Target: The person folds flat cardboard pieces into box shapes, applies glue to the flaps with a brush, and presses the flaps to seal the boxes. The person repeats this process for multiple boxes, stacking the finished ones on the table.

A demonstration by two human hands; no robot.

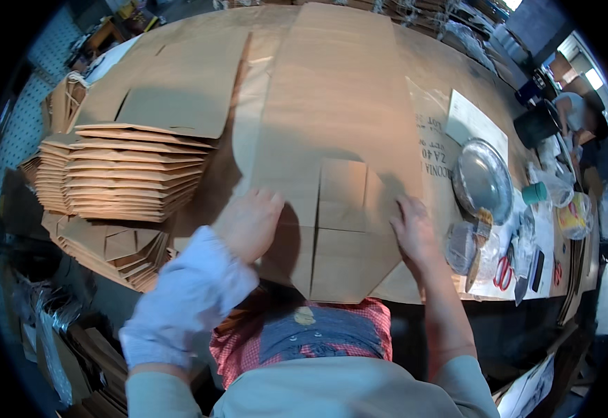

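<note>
A long brown kraft paper bag lies flat on the table in front of me, its near end folded into a bottom with a rectangular flap. My left hand, below a pale blue sleeve cover, is over the bag's left edge, fingers loosely bent. It casts a dark shadow on the paper. At the opposite edge, my right hand has its thumb and fingers apart, the fingertips by the paper. Neither hand visibly grasps anything, though the undersides of the fingers are hidden.
Stacks of folded paper bags stand at the left, with flat bags behind. At right are a metal bowl, a brush, red-handled scissors and a white sheet. Another person is at the far right.
</note>
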